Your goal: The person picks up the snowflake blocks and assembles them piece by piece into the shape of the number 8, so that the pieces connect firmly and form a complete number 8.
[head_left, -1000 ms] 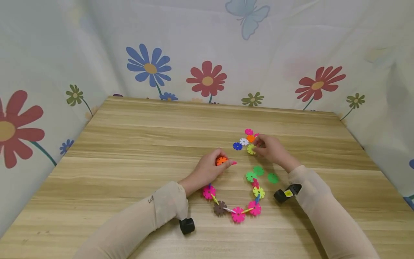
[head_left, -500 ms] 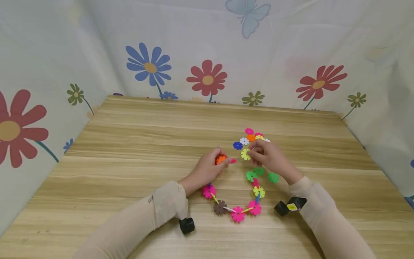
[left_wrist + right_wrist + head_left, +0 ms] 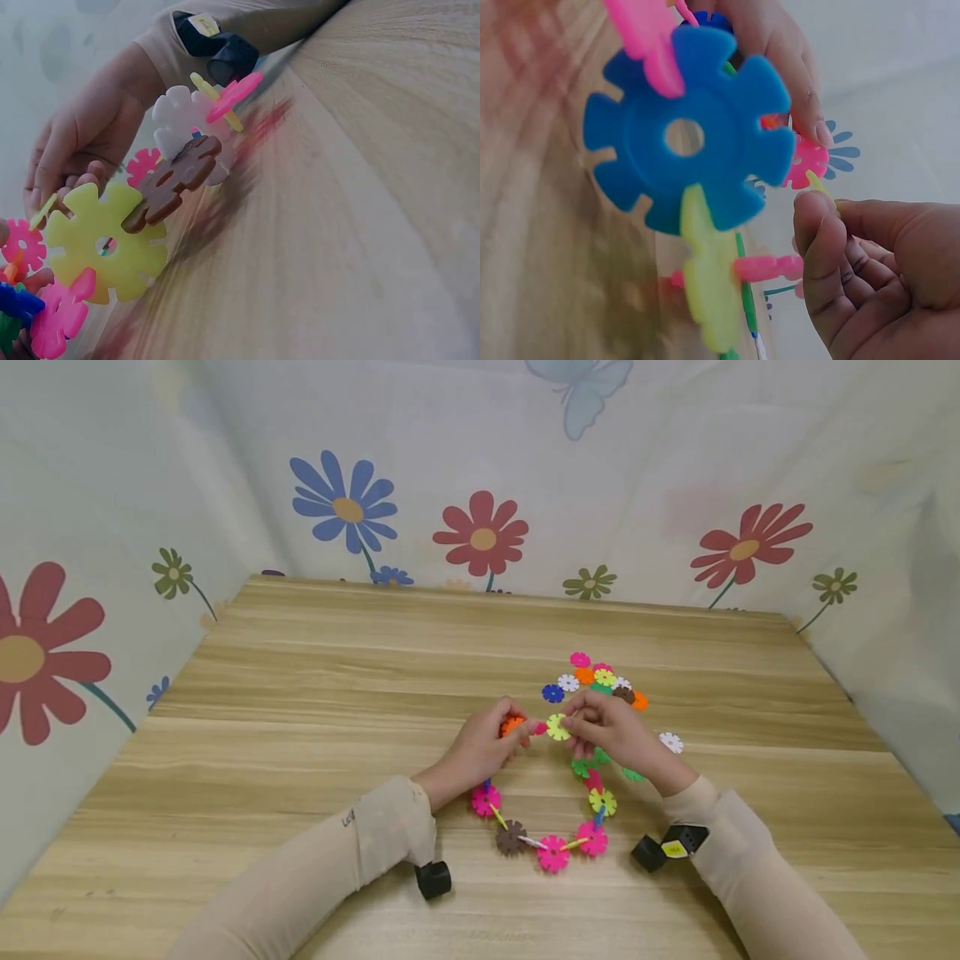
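My left hand (image 3: 476,743) grips the upper left end of a chain of notched plastic flower discs (image 3: 553,854). An orange disc (image 3: 512,727) shows inside its curl, and a pink disc (image 3: 810,161) sticks out past the thumb. Between thumb and fingers, my right hand (image 3: 618,735) pinches a yellow disc (image 3: 557,727). That disc is edge-on in the right wrist view, its edge right at the pink disc's rim. From the left hand the chain curves down across the table and up to green discs (image 3: 581,767) below the right hand, which partly hides them.
Behind the right hand lies a loose group of discs, among them a blue disc (image 3: 552,693), a pink disc (image 3: 580,659) and a brown disc (image 3: 623,694). A white disc (image 3: 671,742) lies right of the hand on the wooden table (image 3: 300,693). A flowered cloth (image 3: 420,460) hangs behind.
My right hand has carried the yellow disc from the loose group leftward and nearer, up to the pink disc. More loose discs now show behind it. The left hand has stayed nearly still.
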Action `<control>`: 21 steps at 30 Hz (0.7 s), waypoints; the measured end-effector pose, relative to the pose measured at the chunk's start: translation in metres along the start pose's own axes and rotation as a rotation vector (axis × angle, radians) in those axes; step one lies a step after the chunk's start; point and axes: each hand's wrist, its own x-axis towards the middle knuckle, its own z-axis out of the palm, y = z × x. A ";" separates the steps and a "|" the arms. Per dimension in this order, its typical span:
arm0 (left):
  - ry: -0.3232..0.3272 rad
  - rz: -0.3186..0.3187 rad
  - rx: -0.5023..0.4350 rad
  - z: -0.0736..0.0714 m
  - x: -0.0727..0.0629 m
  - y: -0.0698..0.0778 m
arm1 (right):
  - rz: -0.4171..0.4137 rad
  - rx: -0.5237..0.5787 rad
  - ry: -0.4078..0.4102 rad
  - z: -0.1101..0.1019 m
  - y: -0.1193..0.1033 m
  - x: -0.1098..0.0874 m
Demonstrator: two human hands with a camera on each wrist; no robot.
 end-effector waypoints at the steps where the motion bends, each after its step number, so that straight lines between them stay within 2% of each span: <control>1: -0.001 -0.002 -0.001 0.000 0.000 0.000 | 0.002 0.000 0.000 0.001 0.000 0.000; 14: -0.011 0.017 0.018 0.003 0.000 -0.001 | 0.016 0.009 0.004 0.005 -0.004 -0.002; 18: 0.004 0.010 0.022 0.002 -0.001 0.000 | 0.017 -0.017 0.048 0.001 -0.002 -0.002; 21: 0.047 -0.002 0.062 0.002 -0.001 -0.001 | 0.020 -0.072 0.106 -0.004 0.001 -0.003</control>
